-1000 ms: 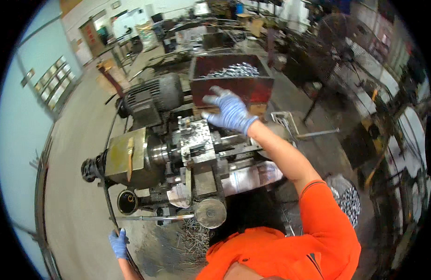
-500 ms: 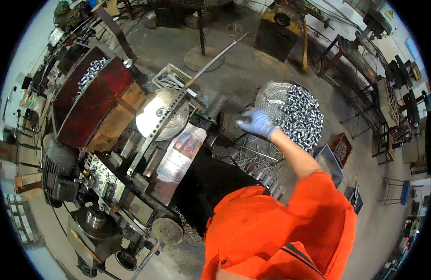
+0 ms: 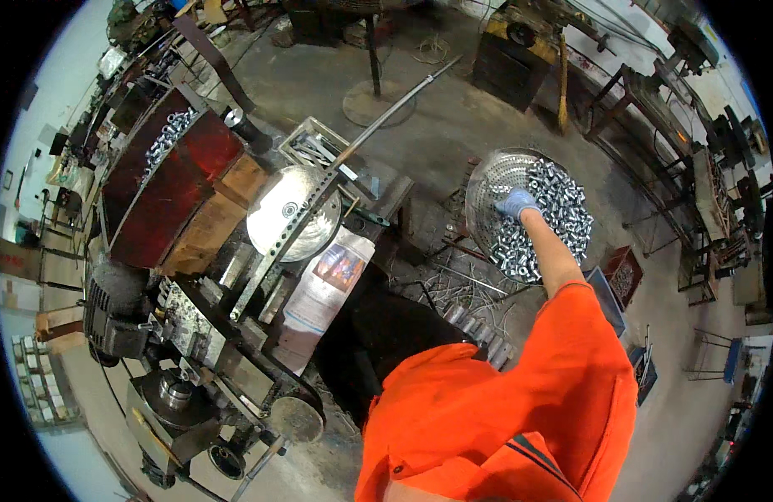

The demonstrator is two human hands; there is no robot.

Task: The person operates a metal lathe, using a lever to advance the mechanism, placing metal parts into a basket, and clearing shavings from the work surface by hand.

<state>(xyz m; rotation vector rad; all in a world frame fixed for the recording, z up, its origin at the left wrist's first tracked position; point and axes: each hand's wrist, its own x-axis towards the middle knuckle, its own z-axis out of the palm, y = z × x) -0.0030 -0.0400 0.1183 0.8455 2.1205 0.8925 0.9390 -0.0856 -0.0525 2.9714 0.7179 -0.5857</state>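
My right hand, in a blue-and-white glove, reaches over a round perforated metal basket. It is at the left side of a heap of short, shiny metal cylinders in that basket. Its fingers are small and blurred, so I cannot make out whether they grip one of the cylinders. My left hand is not in view. To the left stands a machine with a bright round metal disc. A long bar with a row of holes lies slanting across the disc.
A printed paper sheet lies on the machine's near side. A red hopper with metal parts stands at left. Thin rods and wire scraps lie below the basket. A broom and a red box are farther right.
My right hand has moved right, from beside the basket's left edge to over the heap of cylinders. The whole view has shifted slightly.
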